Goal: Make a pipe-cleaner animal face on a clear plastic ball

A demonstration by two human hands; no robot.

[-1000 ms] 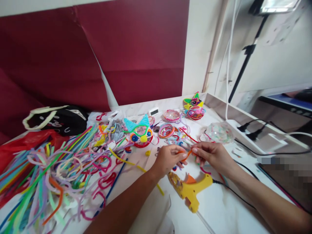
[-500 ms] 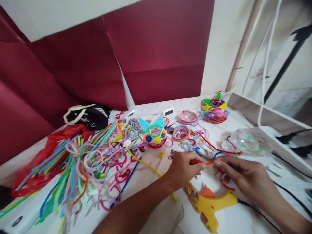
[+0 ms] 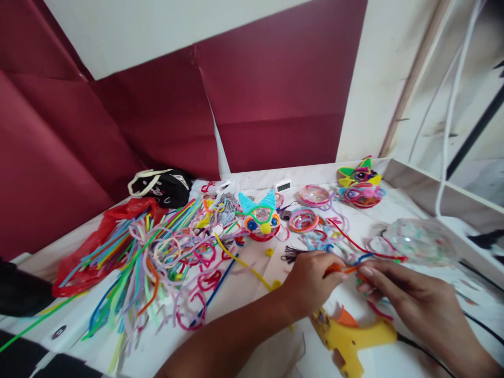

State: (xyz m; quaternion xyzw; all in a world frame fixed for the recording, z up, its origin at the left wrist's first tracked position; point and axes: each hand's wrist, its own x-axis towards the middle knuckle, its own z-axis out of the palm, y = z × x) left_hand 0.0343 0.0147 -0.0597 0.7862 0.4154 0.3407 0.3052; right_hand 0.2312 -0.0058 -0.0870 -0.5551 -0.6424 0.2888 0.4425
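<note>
Both hands are over the front right of the white table, pinching one orange pipe cleaner (image 3: 350, 270) stretched across the short gap between them. My left hand (image 3: 309, 281) is closed around its bunched end. With thumb and fingers pressed together, my right hand (image 3: 401, 291) grips the other end; its fingertips partly hide what lies there. Below the hands a yellow glue gun (image 3: 364, 338) with an orange trigger rests on the table, its black cord running off to the right. A blue pipe cleaner (image 3: 364, 257) and a red pipe cleaner (image 3: 346, 240) show just beyond my right fingers.
On the left, many coloured pipe cleaners (image 3: 134, 257) spill from a red plastic bag (image 3: 71, 275). Farther back are a decorated animal face (image 3: 262, 220), pipe-cleaner-rimmed clear bowls (image 3: 303, 220), more animal faces (image 3: 360, 184), a black bag (image 3: 173, 189) and a clear plastic container (image 3: 423, 241).
The view has turned slightly left, so everything appears shifted to the right. Both hands keep their hold on the orange pipe cleaner, with little change in their grip.
</note>
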